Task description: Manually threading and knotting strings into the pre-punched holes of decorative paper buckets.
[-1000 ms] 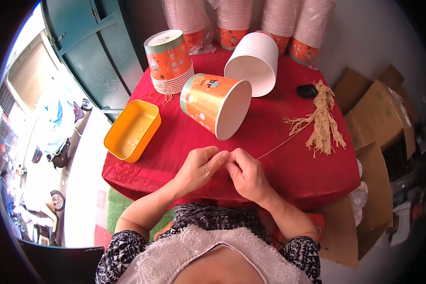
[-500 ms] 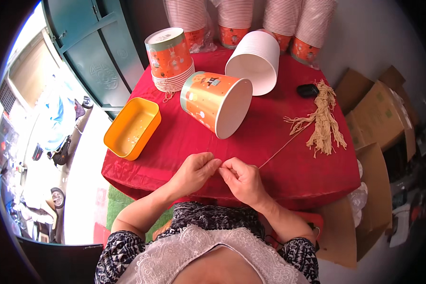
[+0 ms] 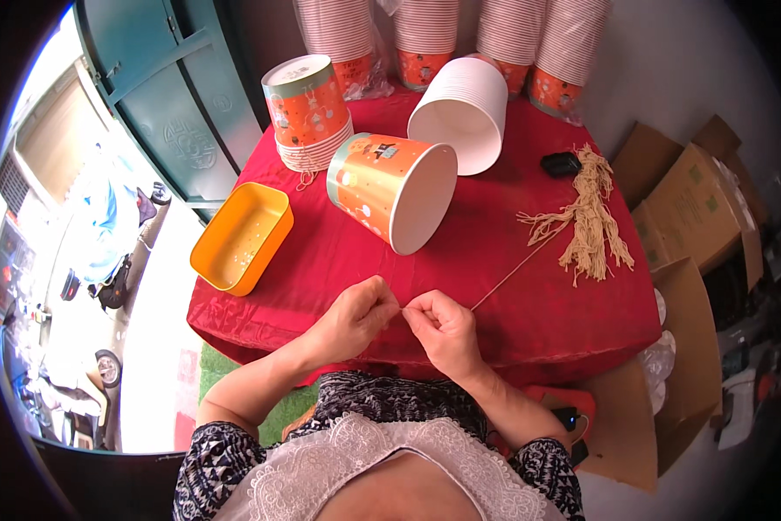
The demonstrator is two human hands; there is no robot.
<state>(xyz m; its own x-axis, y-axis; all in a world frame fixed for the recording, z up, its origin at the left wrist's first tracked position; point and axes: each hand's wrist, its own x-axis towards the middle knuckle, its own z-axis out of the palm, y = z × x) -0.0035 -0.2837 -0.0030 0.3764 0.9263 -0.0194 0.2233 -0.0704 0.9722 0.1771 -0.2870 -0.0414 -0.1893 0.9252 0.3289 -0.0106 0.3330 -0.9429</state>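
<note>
A thin tan string (image 3: 516, 271) is pinched between the fingertips of both hands at the near edge of a table covered with a red cloth (image 3: 529, 313). The left hand (image 3: 356, 317) is closed around the string's near end, thumb pressed against the forefinger, and the right hand (image 3: 444, 328) is curled into a loose fist just beside it, the string gripped at its fingertips; the two hands are nearly touching. From the right hand the string is stretched out taut toward the far right, where it is met by a bundle of tan strings (image 3: 592, 217) laid loose on the cloth. A small black object (image 3: 561, 163) is seen just beyond that bundle. In the middle of the table an orange paper bucket (image 3: 390, 191) is laid on its side, its white inside turned toward the near right. Behind it a stack of white buckets (image 3: 464, 113) is also tipped on its side, and to the left a stack of orange buckets (image 3: 308, 111) is stood upside down. Taller stacks of cups (image 3: 425, 35) are ranged along the far edge. An orange plastic tray (image 3: 241, 236) is set at the left corner, partly overhanging the edge. Cardboard boxes (image 3: 694, 208) are piled on the floor at the right.
</note>
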